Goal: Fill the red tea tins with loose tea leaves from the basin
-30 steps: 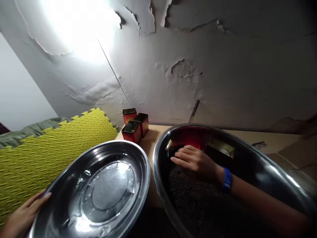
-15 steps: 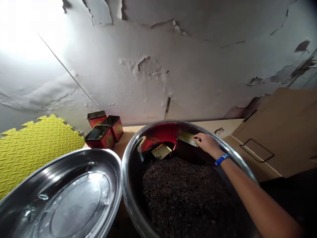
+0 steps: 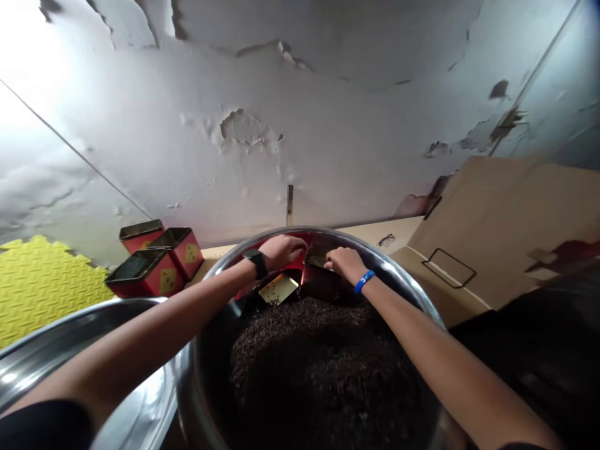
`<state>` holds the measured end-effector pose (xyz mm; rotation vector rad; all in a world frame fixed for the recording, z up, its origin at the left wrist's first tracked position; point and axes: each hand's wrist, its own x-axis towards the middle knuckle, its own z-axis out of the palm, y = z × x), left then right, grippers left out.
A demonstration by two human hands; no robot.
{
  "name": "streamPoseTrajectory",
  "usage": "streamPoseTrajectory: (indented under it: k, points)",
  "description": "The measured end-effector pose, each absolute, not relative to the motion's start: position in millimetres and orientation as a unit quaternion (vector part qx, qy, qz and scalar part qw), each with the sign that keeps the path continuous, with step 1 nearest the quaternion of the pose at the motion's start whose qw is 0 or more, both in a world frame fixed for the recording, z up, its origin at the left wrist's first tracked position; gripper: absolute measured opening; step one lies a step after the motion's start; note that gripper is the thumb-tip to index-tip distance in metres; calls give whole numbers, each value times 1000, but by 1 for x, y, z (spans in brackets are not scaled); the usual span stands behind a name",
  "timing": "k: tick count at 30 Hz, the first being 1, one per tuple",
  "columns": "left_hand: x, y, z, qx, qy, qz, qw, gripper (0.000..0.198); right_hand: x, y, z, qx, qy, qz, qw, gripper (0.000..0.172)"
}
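Note:
A red tin point(image 3: 315, 281) with an open gold-coloured top stands inside the big steel bowl point(image 3: 434, 309), against its far wall. My right hand point(image 3: 345, 262) is closed on the tin's right rim. At the tin's left edge, my left hand point(image 3: 284, 251) has its fingers curled against the rim; its fingertips are partly hidden. Left of the tin lies a gold-coloured metal piece point(image 3: 285, 289) with dark bits on it. Dark, loose, leaf-like material point(image 3: 304, 350), resembling dry tea, fills the bowl.
Several open red tins point(image 3: 173, 281) stand to the left, behind a second steel basin point(image 3: 140, 415). A yellow foam mat point(image 3: 47, 294) is at far left. Right of the bowl are eyeglasses point(image 3: 387, 239) and a cardboard box point(image 3: 510, 231). A peeling wall point(image 3: 351, 125) rises behind.
My left hand has come into view from the left and reached the tin's left edge. My right hand stays on the tin's rim. The whole view has shifted to the right.

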<state>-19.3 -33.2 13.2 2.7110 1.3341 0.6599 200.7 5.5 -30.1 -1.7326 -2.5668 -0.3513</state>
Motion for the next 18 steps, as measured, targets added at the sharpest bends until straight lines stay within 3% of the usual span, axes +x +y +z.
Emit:
streamPoseTrajectory:
  k: [3, 7, 18]
  points:
    - [22, 17, -21, 874, 450, 183, -15, 26, 201, -1, -30, -546, -827, -134, 13, 23]
    - [29, 28, -54, 858, 477, 191, -11, 32, 201, -4, -34, -538, -832, -136, -13, 20]
    - [35, 14, -57, 884, 459, 57, -67, 25, 189, -9, -54, -531, -834, -118, -90, 28]
